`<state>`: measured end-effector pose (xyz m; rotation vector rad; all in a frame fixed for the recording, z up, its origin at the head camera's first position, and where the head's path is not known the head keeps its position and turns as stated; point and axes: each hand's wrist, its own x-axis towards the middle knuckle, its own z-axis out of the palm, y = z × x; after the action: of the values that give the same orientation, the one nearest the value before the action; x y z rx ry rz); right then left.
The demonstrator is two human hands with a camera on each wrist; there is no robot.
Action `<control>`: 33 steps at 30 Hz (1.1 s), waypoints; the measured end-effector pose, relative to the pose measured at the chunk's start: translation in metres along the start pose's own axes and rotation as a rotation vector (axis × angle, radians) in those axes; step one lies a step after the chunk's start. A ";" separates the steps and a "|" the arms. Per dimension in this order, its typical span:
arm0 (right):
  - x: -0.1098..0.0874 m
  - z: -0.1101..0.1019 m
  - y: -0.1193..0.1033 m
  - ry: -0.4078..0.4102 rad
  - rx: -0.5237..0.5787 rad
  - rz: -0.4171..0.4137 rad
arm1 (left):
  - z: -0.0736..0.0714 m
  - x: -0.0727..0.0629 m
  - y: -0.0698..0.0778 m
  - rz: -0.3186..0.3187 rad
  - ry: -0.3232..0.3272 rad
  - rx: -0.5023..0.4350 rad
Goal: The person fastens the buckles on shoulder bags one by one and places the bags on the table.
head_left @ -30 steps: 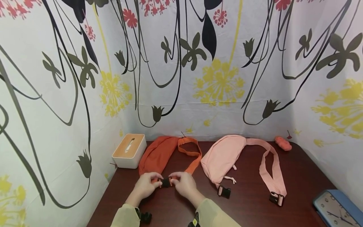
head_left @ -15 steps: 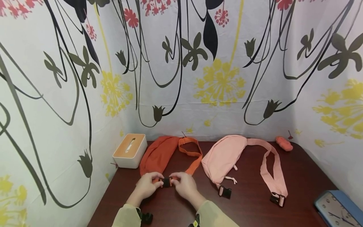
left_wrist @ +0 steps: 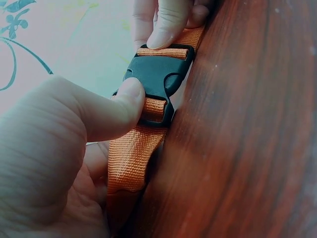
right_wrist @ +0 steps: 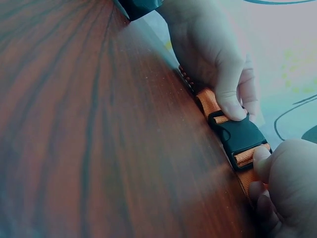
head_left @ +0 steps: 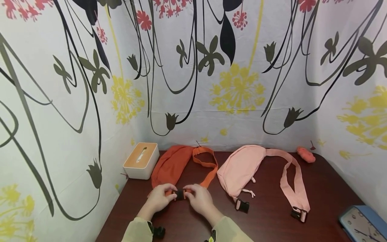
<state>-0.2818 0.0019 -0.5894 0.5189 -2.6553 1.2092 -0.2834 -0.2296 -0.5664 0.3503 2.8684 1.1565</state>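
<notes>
A black plastic side-release buckle [left_wrist: 159, 72] on a woven orange strap [left_wrist: 130, 153] is held low over a dark red-brown wooden table [head_left: 266, 208], its halves apparently joined. The left hand [head_left: 159, 199] pinches its left end, the right hand [head_left: 202, 199] its right. Keeping both ends level and in line would likely work best. Beyond the buckle lies a red-orange fabric waist bag [head_left: 173, 164]; to its right, a pale pink fabric waist bag [head_left: 242, 168].
</notes>
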 end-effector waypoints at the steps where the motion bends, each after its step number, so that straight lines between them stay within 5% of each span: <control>1: 0.000 0.000 0.000 -0.001 0.003 0.000 | 0.000 0.000 0.000 0.002 0.001 -0.002; 14: -0.001 0.000 0.003 -0.004 0.011 -0.021 | 0.002 0.000 -0.002 0.000 -0.014 -0.026; 22: -0.001 -0.003 0.006 0.035 0.116 -0.045 | -0.003 0.002 -0.001 0.046 -0.025 -0.047; 29: -0.005 -0.028 0.010 0.005 0.125 -0.067 | 0.000 0.003 0.013 0.054 -0.015 -0.076; 33: -0.010 -0.048 0.011 0.024 0.076 -0.107 | 0.005 0.005 0.025 0.087 0.038 -0.003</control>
<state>-0.2763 0.0472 -0.5681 0.6457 -2.5349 1.2803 -0.2826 -0.2082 -0.5525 0.4622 2.9104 1.1932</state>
